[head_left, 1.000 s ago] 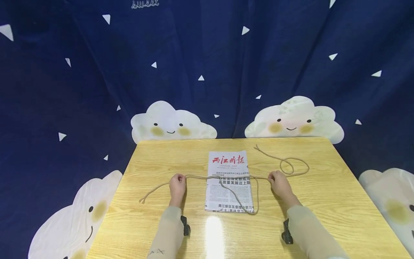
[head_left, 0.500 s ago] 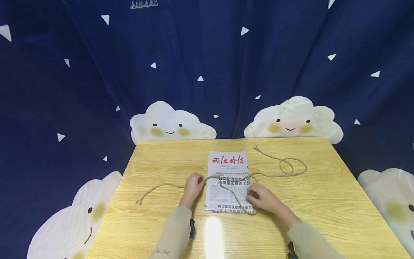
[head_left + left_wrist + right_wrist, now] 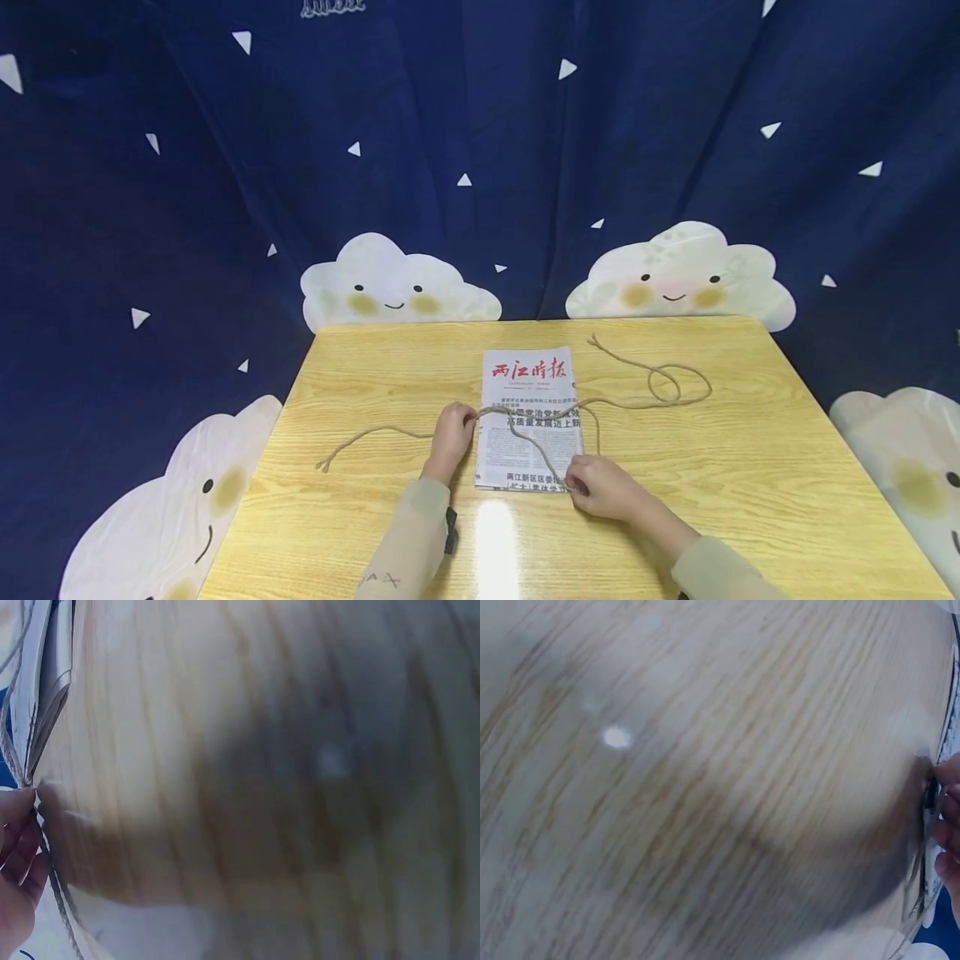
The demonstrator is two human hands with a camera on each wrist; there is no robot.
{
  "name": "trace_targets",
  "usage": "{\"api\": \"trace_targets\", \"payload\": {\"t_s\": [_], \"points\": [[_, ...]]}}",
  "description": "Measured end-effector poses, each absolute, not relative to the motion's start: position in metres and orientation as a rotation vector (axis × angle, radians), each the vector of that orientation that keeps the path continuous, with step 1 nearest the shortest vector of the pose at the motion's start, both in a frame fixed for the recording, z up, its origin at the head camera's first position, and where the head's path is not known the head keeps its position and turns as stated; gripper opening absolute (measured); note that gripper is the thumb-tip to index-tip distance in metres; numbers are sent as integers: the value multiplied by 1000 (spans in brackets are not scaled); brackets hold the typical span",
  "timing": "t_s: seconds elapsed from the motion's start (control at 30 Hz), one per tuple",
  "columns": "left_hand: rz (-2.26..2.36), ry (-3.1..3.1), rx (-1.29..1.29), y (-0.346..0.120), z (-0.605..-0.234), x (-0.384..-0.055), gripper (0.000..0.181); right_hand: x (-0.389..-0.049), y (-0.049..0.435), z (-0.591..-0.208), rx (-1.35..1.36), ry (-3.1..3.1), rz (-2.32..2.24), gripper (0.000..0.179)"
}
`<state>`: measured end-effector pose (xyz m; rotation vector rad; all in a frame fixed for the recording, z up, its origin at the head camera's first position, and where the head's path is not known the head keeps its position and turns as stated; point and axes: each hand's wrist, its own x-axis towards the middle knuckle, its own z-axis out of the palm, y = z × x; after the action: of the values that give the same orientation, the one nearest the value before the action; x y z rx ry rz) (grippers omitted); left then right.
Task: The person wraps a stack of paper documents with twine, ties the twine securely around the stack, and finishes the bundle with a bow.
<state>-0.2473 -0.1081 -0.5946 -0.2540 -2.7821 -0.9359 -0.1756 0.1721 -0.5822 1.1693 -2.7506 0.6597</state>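
Note:
A folded newspaper point(image 3: 525, 462) with a red masthead lies flat on the table. A thin tan rope point(image 3: 633, 407) crosses its middle, and a loop of it hangs down over the lower half to the bottom right corner. At the paper's left edge my left hand point(image 3: 452, 437) pinches the rope between thumb and fingers. The left wrist view shows this pinch beside the folded pages point(image 3: 26, 682), with the rope point(image 3: 54, 877) trailing past the fingers. My right hand point(image 3: 611, 487) pinches the loop at the bottom right corner, covering that corner; its fingers point(image 3: 951, 832) show at the right wrist view's edge.
The wooden table point(image 3: 360, 367) reaches back to a dark blue curtain point(image 3: 420, 125) printed with clouds and triangles. One frayed rope end point(image 3: 324, 465) lies at the left; the other end curls into a loose coil at the right rear.
My left hand has moved right, up to the newspaper's edge. My right hand left the rope right of the paper and came down left to the loop at the bottom corner.

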Motion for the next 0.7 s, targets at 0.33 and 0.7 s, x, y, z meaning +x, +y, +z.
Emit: {"api": "trace_targets", "payload": {"t_s": [0.33, 0.7], "points": [[-978, -2777, -245, -108, -596, -248, 4, -192, 160, -560, 830, -2718, 682, 9], [-1013, -2753, -215, -108, -597, -249, 6, -198, 139, -581, 709, -2745, 719, 11]]}}
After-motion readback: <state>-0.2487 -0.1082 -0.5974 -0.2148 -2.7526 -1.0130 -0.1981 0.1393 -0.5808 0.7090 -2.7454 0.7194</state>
